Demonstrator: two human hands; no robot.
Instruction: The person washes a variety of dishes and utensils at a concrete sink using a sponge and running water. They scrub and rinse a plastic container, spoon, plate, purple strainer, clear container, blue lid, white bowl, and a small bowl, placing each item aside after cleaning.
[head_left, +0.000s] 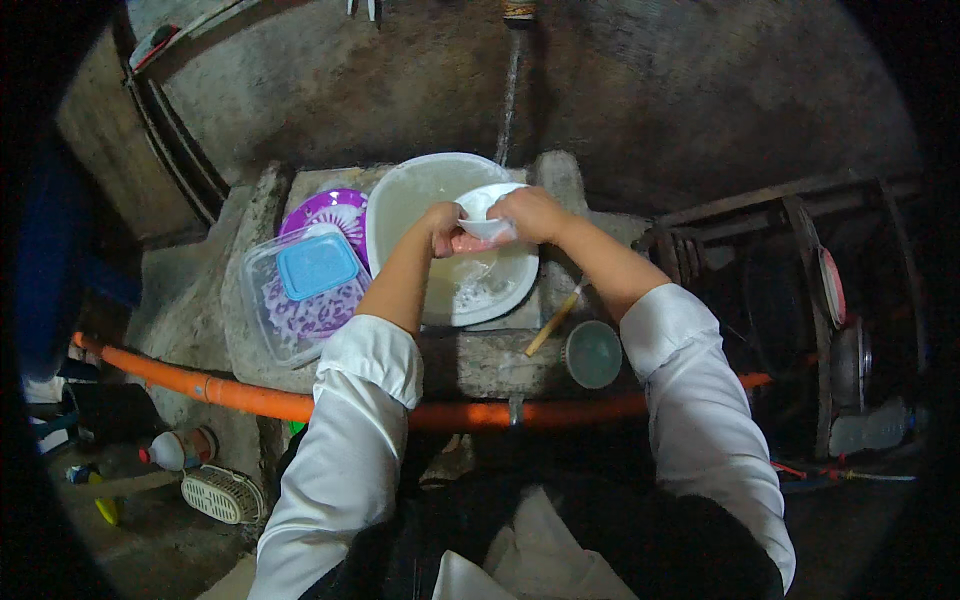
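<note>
Both my hands are over a large white plastic basin (381, 225) that holds cloudy water with some suds. My left hand (444, 229) grips the left side of a white bowl (480, 201). My right hand (534, 216) is at the bowl's right side, its fingers reaching into and over the rim. Something pink (480, 241) shows just under the bowl; whether it is a cloth or part of a hand, I cannot tell. Left of the basin lie a purple-and-white plate (319, 206) and a clear plastic container (259, 300) with a light blue lid (316, 265) on it.
A wooden-handled tool (553, 324) and a greenish cup (592, 355) sit on the concrete ledge right of the basin. An orange pipe (255, 400) crosses along its front. On the lower left are a white bottle (180, 448) and a cream plastic basket (223, 495). A wooden rack (821, 375) stands at right.
</note>
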